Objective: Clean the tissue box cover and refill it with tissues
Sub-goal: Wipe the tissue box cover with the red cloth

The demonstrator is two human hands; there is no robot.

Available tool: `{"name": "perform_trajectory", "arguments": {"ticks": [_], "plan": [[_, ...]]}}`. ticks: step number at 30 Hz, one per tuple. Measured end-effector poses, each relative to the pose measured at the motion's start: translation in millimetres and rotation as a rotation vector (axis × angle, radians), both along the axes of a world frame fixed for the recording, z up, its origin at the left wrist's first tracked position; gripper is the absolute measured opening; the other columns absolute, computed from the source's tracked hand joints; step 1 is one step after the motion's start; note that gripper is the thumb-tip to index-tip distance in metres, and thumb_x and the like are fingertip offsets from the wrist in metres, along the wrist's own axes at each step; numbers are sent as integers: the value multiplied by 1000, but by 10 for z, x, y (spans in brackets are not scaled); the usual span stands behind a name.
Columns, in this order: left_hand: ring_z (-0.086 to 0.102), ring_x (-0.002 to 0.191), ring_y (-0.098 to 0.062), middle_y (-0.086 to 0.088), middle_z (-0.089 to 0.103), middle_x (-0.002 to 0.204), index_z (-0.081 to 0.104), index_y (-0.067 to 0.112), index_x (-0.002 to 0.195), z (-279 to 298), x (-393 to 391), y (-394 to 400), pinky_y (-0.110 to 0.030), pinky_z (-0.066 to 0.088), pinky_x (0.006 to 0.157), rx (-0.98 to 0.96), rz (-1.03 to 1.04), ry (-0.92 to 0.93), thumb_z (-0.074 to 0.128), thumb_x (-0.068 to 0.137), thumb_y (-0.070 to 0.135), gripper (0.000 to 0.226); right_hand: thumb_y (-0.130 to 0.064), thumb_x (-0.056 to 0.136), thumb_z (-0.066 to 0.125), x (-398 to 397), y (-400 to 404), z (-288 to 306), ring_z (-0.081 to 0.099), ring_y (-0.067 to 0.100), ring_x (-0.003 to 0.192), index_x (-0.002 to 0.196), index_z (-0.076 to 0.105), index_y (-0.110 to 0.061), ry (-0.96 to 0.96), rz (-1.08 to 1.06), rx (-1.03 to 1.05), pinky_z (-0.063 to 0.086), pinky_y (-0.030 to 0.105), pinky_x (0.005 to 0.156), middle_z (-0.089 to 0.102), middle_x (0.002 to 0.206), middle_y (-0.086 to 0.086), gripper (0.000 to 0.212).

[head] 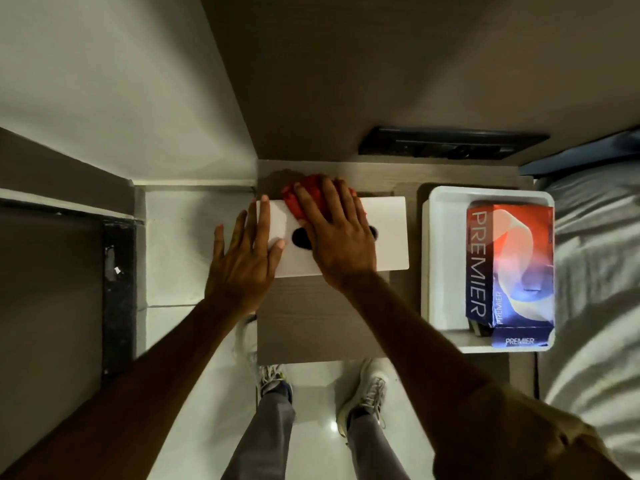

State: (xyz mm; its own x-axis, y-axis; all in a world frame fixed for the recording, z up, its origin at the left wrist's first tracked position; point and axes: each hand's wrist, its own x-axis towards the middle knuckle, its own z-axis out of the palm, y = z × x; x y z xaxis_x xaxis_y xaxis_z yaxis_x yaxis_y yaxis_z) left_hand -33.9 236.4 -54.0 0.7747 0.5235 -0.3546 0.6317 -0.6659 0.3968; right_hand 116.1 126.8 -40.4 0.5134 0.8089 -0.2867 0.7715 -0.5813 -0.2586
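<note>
A white tissue box cover (388, 233) lies flat on a wooden bedside table (318, 317), its dark oval opening partly under my right hand. My right hand (336, 233) presses flat on a red cloth (308, 195) at the cover's far edge. My left hand (246, 258) rests on the cover's left end, fingers spread, thumb on its top. To the right, a red and blue tissue pack (509, 265) marked PREMIER lies in a white tray (443, 258).
A black switch panel (450, 145) sits on the wall behind the table. A bed with grey bedding (595, 271) borders the right. White floor and my feet in sneakers (363, 393) are below the table's near edge. A dark frame stands at left.
</note>
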Motion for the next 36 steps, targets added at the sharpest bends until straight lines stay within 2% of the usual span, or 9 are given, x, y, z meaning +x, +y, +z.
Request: {"name": "perform_trajectory", "arguments": {"ticks": [3,10,14,18,22,29,32,34,36], "plan": [[21,153,-30,-7,10,169,-17,26,157,-12,11,3,-65,17,119,2,3,4,11,101,58,70,-53,93,63,334,-246,54,9,38,158,162,12,-39,-4,-106,-66,21,59,125,10,172,10,87],[19,153,-31,-5,7,169,-19,26,157,-42,8,-4,-64,17,120,41,11,37,9,101,59,71,-54,104,28,295,-827,179,11,33,159,161,13,-40,71,-455,25,41,64,113,6,173,5,60],[16,154,-29,-4,5,169,-19,27,157,-51,4,-8,-63,17,120,35,13,33,6,101,59,70,-30,105,43,-420,-764,108,1,39,159,164,10,-33,-51,-582,26,20,62,125,-1,173,13,68],[15,154,-29,-5,5,169,-17,26,157,-41,16,-5,-62,16,121,55,-6,58,6,100,60,71,-14,98,50,-1040,-344,40,-2,37,159,164,16,-28,-48,-431,82,8,59,128,7,172,14,75],[17,154,-30,-6,8,169,-18,26,157,-51,22,3,-63,16,121,50,-10,54,10,102,59,70,-16,93,59,-820,-659,-10,-1,31,160,164,13,-29,-67,-148,50,15,57,128,5,173,11,86],[18,154,-29,-5,8,169,-17,27,157,-73,11,16,-62,17,121,43,-8,51,8,101,59,70,-17,98,49,-912,-532,23,-4,36,159,164,16,-28,-33,-521,68,13,62,127,3,173,12,74],[19,153,-30,-7,11,169,-18,27,157,-72,30,1,-62,16,121,40,-16,51,6,99,62,72,-11,95,53,-1077,-466,36,-5,32,160,164,15,-29,33,-343,103,12,60,127,3,173,10,80],[19,153,-31,-8,10,169,-19,27,157,-78,25,2,-62,16,121,36,-14,44,8,100,61,72,-11,97,58,-918,-688,44,-5,29,160,164,12,-32,55,-192,92,21,57,127,-1,174,5,84],[17,153,-30,-7,8,169,-19,27,157,-87,22,11,-63,16,121,24,-9,31,10,102,58,70,-15,100,57,-688,-938,85,-8,27,160,163,10,-36,102,-232,79,34,59,120,-7,174,0,82]]}}
